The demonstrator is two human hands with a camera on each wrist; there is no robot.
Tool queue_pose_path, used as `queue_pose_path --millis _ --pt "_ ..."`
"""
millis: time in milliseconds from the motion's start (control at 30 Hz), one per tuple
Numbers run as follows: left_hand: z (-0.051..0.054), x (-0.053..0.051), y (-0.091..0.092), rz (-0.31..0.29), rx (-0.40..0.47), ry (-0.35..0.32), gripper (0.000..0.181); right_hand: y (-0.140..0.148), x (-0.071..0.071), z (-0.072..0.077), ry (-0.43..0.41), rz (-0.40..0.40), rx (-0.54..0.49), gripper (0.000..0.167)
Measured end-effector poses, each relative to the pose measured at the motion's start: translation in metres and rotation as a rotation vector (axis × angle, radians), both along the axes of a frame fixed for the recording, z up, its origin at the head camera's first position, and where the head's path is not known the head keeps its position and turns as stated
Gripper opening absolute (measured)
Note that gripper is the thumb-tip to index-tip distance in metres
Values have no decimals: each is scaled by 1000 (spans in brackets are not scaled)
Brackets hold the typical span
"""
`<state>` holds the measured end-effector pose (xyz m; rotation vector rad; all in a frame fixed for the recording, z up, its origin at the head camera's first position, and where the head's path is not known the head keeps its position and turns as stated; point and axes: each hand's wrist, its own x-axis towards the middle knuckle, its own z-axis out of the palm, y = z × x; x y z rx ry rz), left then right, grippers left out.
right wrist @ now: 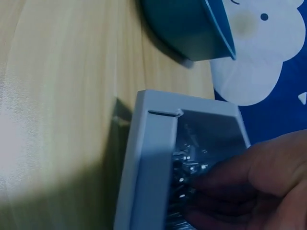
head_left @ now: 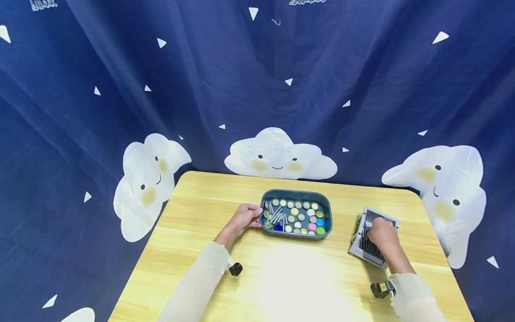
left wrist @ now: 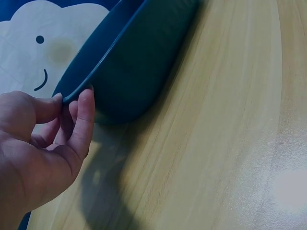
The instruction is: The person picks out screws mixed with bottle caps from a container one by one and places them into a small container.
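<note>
My left hand pinches the left rim of a dark teal oval-cornered bin between thumb and fingers; the left wrist view shows the thumb at the rim and the fingers against the outer wall. Inside the bin lie several round bottle caps, mostly pale, some blue, pink and green, and long silvery nails at its left end. My right hand reaches into a grey box of dark, shiny nails. Its fingers are bent among them; the fingertips are partly hidden, so whether they pinch any is unclear.
Everything stands on a light wooden table with rounded corners. Behind it hangs a dark blue curtain with white clouds. The grey box stands to the right of the teal bin, with table between them.
</note>
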<state>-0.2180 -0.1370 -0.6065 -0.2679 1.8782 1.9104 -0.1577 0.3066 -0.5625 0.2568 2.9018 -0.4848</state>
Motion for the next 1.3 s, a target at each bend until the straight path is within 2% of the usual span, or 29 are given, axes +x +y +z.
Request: queue_pose_path --millis 133,267,400,467,533,633,700,933,1133,1300 --pt "-1 0 0 5 -2 6 30 -4 0 10 121 13 22 10" --pt "-2 -1 0 5 -1 9 30 -13 0 27 226 20 30 15" --pt "-2 -1 0 -6 8 6 31 -25 -5 42 243 16 7 28" --pt "-2 -1 0 -8 11 7 31 -32 -8 47 259 21 -16 24" --pt "-3 -1 0 -3 7 9 31 -41 -12 49 288 29 -36 18" --pt "-2 0 -1 5 -1 10 30 -57 -18 50 348 56 -56 27" --pt "-1 0 -1 5 -3 8 30 -69 -22 50 363 62 -70 27" --pt "-1 0 0 -7 5 -2 30 -107 -35 47 347 101 -128 19" --pt "0 -1 1 -2 -1 -6 28 -134 -46 36 272 172 -168 18" --pt "-2 -1 1 0 2 3 28 -154 -51 28 210 203 -273 16"
